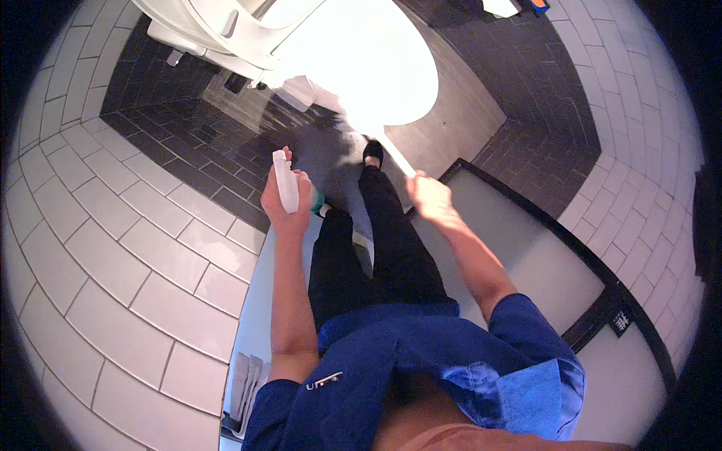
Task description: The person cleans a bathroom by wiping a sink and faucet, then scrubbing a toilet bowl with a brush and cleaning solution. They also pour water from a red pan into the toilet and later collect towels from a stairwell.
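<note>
My left hand (287, 197) is wrapped around the neck of a spray bottle with a white trigger head (286, 183). A bit of the green bottle body (317, 199) shows beside the fingers. With my right hand (430, 195) I grip a white rod-like handle (398, 153) that slants up toward the front of the toilet. Its far end vanishes in the glare, so the head of the tool cannot be told. Before me stands a white toilet (395, 67), strongly overexposed. The toilet's raised seat and lid (225, 28) are at the upper left.
A frosted panel door (507, 242) in a black frame is on my right. White tiled wall (141, 270) runs close along my left. Folded towels (247, 389) sit at the lower left. A white item (501, 7) is near the top right, against dark tiles (530, 73).
</note>
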The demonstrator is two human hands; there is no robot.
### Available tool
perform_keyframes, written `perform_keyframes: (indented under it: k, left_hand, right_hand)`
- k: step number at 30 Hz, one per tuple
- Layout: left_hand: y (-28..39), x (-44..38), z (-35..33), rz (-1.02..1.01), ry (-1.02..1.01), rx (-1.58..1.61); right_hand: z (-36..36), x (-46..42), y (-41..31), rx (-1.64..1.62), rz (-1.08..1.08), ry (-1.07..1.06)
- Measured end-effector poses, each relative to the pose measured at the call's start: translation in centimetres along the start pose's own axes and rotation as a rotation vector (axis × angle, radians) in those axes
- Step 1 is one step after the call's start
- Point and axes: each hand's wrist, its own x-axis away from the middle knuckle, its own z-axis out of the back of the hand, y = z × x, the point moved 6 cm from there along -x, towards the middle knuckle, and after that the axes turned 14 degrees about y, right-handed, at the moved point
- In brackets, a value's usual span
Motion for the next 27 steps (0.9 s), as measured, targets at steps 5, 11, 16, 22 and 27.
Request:
perform_keyframes:
  k: [5,11,16,22,27]
  left_hand:
    - [-1.4,0.0,-0.2,0.126,-0.101,-0.021]
    - [-1.1,1.2,-3.2,0.051,-0.072,-0.008]
    - [0.5,1.7,-4.9,0.063,-0.029,0.01]
    - [2.5,1.1,-4.2,0.109,0.026,-0.065]
    - [4.1,0.2,-2.6,0.15,0.009,-0.011]
  right_hand:
    - [3.8,-1.4,14.3,0.284,-0.061,0.132]
    - [9.9,-15.8,7.4,0.108,-0.033,0.268]
    - [12.3,-21.2,-3.3,-0.13,0.067,0.339]
    - [6.8,-13.7,-11.8,-0.37,0.146,0.129]
    - [12.9,-10.4,-14.0,-0.255,0.307,0.053]
